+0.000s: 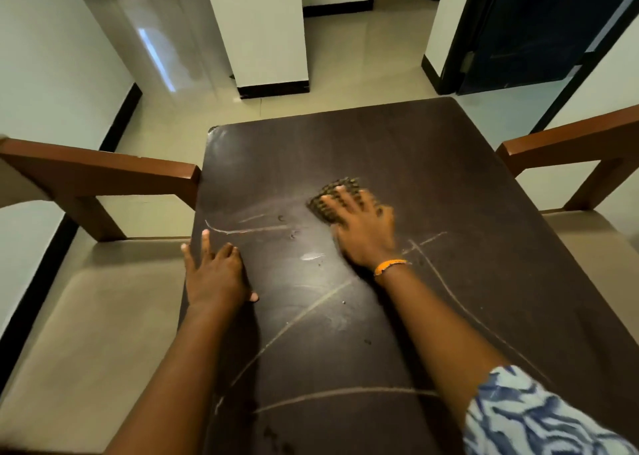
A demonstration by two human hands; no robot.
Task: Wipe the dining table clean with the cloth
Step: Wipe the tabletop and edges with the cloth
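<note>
A dark brown dining table (449, 164) fills the middle of the view, marked with pale chalk-like lines and small spots. My right hand (363, 228) lies flat with spread fingers, pressing a brown patterned cloth (330, 195) onto the table's centre; the hand looks blurred. The cloth sticks out beyond the fingertips, its rest hidden under the palm. My left hand (216, 275) rests flat with fingers apart at the table's left edge, holding nothing. An orange band circles my right wrist.
A wooden chair (103, 174) with a beige seat stands against the table's left side, another wooden chair (570, 143) at the right. Beyond the table lie glossy floor tiles, a white pillar (262, 29) and a dark door (539, 26).
</note>
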